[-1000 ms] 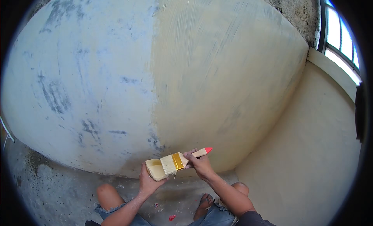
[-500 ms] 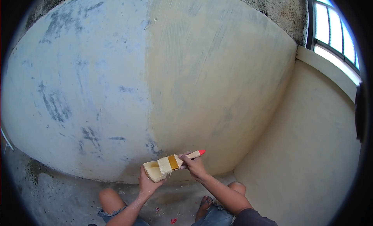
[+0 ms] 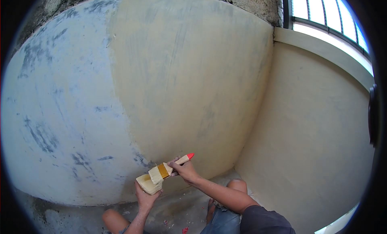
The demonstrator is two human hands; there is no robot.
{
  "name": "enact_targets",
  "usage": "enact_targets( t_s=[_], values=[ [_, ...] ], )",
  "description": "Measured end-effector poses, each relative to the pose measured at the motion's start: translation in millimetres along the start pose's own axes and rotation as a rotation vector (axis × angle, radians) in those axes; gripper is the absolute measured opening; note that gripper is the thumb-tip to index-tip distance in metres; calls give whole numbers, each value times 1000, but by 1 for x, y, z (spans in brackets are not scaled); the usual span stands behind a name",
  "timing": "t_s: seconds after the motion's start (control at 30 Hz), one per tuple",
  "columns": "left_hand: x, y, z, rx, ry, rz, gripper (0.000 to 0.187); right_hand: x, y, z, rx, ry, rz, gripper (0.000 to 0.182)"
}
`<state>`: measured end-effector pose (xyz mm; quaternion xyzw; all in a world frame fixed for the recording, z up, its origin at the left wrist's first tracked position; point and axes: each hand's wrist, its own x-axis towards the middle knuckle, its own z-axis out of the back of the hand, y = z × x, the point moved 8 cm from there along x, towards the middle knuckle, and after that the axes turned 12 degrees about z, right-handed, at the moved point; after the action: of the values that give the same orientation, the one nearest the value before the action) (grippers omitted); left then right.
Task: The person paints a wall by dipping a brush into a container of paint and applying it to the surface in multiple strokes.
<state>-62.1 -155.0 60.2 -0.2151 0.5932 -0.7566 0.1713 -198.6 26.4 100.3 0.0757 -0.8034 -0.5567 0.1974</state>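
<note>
A small container of cream paint (image 3: 146, 186) rests in my left hand (image 3: 146, 198), whose fingers are wrapped round its underside and edges. My right hand (image 3: 181, 169) grips the wooden handle of a wide paintbrush (image 3: 163, 170) with a yellow band and a red tip. The pale, paint-coated bristles point down-left and lie over the container's right rim. Both hands are close together, low in front of the wall (image 3: 181, 93).
The wall is cream on the right and bluish-white with dark smudges on the left. A cream side wall (image 3: 310, 133) meets it at a corner, below a barred window (image 3: 322, 10). My bent knees are above a grey floor (image 3: 177, 210) with red scraps.
The view has turned to the right, so wall and window sit further left. The brush and container remain together in my hands, now lower and further left in view.
</note>
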Motion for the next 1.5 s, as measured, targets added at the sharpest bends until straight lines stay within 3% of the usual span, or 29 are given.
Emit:
enact_targets(
  t_s=[1.5],
  values=[
    [3,9,2,-1,-17,6,85,-4,-5,-5,32,-24,-34,18]
  ],
)
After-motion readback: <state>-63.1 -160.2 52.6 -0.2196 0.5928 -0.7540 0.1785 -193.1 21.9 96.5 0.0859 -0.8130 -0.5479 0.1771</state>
